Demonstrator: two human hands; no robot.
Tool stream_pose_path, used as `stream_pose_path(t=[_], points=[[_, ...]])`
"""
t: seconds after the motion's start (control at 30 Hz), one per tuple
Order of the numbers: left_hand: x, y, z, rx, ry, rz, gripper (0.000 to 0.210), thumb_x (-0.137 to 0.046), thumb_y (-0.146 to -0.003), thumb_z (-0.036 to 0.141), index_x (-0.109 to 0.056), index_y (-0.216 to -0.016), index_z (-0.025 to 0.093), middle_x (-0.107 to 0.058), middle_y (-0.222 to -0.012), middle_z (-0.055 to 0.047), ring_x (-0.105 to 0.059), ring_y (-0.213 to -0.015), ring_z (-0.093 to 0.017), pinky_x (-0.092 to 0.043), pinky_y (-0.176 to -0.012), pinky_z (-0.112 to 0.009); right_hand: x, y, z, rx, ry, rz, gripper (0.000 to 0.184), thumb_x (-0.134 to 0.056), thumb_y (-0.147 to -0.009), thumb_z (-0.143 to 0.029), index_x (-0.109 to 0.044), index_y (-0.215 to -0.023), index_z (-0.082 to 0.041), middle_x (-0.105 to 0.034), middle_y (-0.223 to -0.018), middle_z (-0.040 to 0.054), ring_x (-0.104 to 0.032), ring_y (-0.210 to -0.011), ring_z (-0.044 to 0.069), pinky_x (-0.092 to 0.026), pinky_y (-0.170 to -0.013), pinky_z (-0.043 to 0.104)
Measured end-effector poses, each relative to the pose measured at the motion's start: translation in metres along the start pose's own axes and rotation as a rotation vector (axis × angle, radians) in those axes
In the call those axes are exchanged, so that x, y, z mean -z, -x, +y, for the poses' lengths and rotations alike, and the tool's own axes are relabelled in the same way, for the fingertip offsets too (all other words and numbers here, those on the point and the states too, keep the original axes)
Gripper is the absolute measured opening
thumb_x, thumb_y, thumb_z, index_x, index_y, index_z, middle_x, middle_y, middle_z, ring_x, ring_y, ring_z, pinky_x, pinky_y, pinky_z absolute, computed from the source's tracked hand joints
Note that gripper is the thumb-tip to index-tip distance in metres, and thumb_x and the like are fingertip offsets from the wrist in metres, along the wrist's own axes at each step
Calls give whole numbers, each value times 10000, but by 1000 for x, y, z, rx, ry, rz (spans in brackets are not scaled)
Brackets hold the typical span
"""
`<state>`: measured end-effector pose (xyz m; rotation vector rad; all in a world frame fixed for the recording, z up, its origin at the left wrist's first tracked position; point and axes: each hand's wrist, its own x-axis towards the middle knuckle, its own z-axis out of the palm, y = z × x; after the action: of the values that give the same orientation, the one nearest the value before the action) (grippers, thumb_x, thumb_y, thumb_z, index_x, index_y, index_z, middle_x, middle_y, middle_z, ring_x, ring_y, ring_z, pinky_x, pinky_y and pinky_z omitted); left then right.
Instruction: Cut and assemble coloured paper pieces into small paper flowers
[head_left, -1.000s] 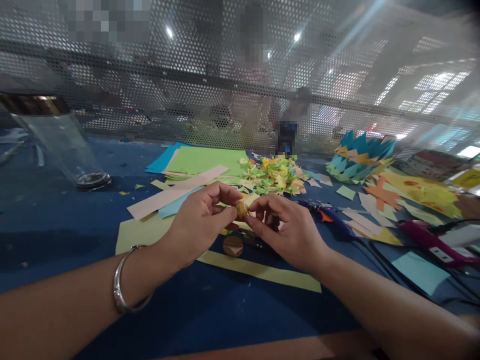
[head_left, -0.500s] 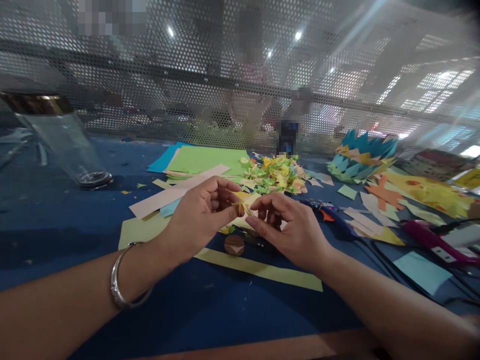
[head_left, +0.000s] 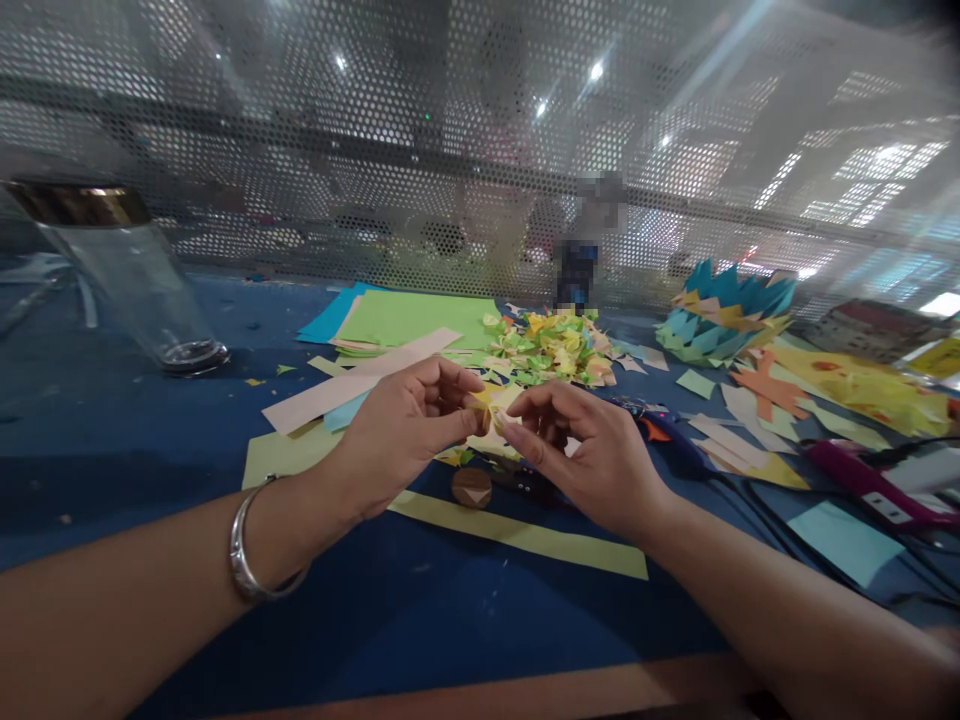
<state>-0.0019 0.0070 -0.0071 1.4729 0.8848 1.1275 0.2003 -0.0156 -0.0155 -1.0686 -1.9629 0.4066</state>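
Note:
Over the middle of the blue table, my left hand [head_left: 409, 430] and my right hand [head_left: 585, 445] face each other with fingertips nearly meeting. Between them is a small piece of yellow paper [head_left: 491, 408], pinched by the thumb and fingers of both hands. Its exact shape is partly hidden by my fingers. Below it lie a round brown wooden piece [head_left: 471, 487] and a long yellow paper strip [head_left: 525, 535]. Just beyond my fingers rises a heap of small folded green and yellow paper pieces [head_left: 555, 345].
A clear bottle with a golden lid [head_left: 142, 270] stands at left. Green paper sheets [head_left: 427, 318] are stacked at the back, before a perforated metal screen [head_left: 375, 150]. On the right are a blue glue gun [head_left: 686, 445], a paper crown [head_left: 724, 310] and a purple power strip [head_left: 877, 490].
The yellow paper has turned slightly between my fingertips, and both hands have shifted only a little. Things on the table lie as before.

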Motion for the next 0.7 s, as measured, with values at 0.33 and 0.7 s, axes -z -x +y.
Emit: stream_pose_path(t=[0.33, 0.7], points=[[1, 0, 0, 34, 25, -75, 249, -785, -742, 201, -642, -945, 177, -659, -847, 8, -634, -772, -122, -511, -752, -275, 5, 0, -3, 59, 75, 50, 110, -576, -947, -250, -630, -876, -186, -595, -732, -10, -509, -606, 100, -420, -585, 250], [4, 0, -1, 11, -21, -66, 253, -765, -783, 261, -595, -961, 199, -666, -785, 5, -654, -734, -140, -502, -712, -280, 29, -6, 16, -81, 176, -18, 210, -609, -920, -389, -651, -866, -190, -616, -703, -6, -518, -570, 113, -405, -531, 243]])
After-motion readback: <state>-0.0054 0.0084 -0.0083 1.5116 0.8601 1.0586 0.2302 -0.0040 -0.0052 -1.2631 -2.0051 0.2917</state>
